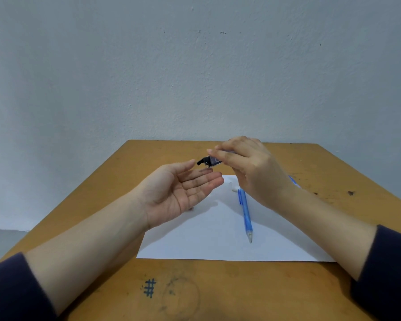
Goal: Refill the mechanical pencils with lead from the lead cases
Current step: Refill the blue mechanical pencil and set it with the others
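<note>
Above bench (218, 286) far edge: right grip (252, 167) pinches lead case (210, 161), long axis level, pointing left over released, palm-up left grip (178, 188).

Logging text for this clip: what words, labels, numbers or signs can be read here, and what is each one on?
"#": a hash sign inked on the wooden table, near the front edge.
Lead case, pinched in the right hand: pale label, too blurred to read.
Blue mechanical pencil: no legible print.
White paper: no writing shows.
</note>
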